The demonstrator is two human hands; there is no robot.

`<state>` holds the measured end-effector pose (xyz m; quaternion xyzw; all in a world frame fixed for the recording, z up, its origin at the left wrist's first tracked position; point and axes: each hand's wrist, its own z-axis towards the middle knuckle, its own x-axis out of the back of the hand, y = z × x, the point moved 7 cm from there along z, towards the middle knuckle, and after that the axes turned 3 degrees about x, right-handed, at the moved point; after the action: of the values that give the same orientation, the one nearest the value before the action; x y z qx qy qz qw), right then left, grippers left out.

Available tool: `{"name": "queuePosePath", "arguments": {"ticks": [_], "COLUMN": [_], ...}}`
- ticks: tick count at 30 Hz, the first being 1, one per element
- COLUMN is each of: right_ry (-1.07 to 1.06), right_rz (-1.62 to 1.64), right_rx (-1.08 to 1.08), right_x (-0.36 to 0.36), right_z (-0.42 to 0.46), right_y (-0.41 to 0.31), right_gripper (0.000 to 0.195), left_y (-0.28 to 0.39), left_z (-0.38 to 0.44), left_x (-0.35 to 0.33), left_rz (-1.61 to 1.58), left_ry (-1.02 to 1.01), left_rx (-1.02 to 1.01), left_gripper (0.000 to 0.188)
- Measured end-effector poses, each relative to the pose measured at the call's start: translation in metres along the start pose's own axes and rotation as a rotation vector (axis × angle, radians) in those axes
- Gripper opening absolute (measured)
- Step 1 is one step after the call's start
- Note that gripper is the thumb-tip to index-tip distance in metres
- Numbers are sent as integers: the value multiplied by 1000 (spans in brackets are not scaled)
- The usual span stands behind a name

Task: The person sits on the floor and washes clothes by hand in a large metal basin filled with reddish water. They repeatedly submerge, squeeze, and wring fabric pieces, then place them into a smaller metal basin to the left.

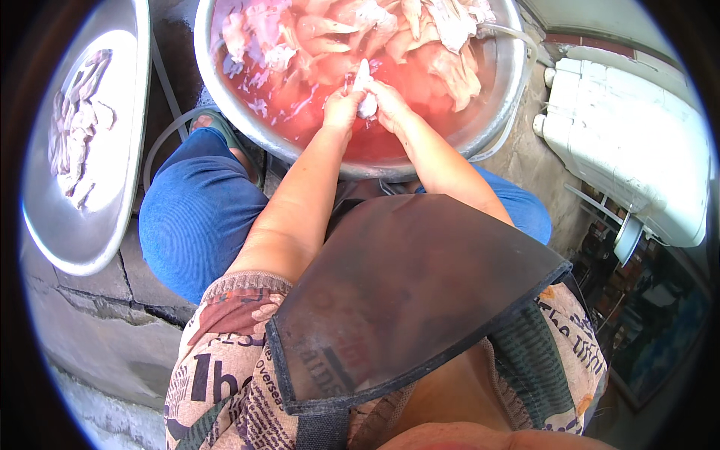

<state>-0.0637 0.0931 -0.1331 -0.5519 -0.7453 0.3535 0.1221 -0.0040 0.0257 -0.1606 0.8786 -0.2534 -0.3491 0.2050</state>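
Observation:
Both of my hands are over a large metal basin of red-tinted water, close to its near side. A pale, slender piece of raw meat is pinched between them, its narrow end pointing away from me. My left hand grips it from the left, and my right hand closes on it from the right. The exact kind of meat cannot be made out. Beyond my hands, many pale raw pieces lie heaped in the water, some partly under the surface.
At the left stands a second metal basin with several pale, slender pieces in it. A clear hose hangs over the large basin's right rim. A white plastic container stands on the right. A dark apron covers my front.

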Motion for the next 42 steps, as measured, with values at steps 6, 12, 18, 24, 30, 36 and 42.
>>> {"name": "queuePosePath", "arguments": {"ticks": [6,12,18,24,30,36,42], "right_ry": [-3,-39,-59,-41,-39,40,108], "right_rz": [112,130,163,272,223,134,313], "right_rx": [-31,-107,-88,-52,-85,-140,-51], "right_x": [-8,-6,-11,-9,-17,-10,3], "right_z": [-5,-6,-10,-8,-11,-11,-8], "right_y": [0,9,9,17,24,31,20], "right_gripper": [23,23,22,17,15,25,32], "left_y": [11,-2,12,19,17,8,-8], "left_z": [-18,-9,-15,-18,-26,-21,-26], "left_x": [-9,-8,-4,-3,2,3,-15], "left_rz": [-153,19,299,453,331,324,34], "left_ry": [29,-9,64,110,128,35,-67], "left_rx": [120,125,28,-48,32,124,326], "left_gripper": [25,26,34,31,29,27,26]}}
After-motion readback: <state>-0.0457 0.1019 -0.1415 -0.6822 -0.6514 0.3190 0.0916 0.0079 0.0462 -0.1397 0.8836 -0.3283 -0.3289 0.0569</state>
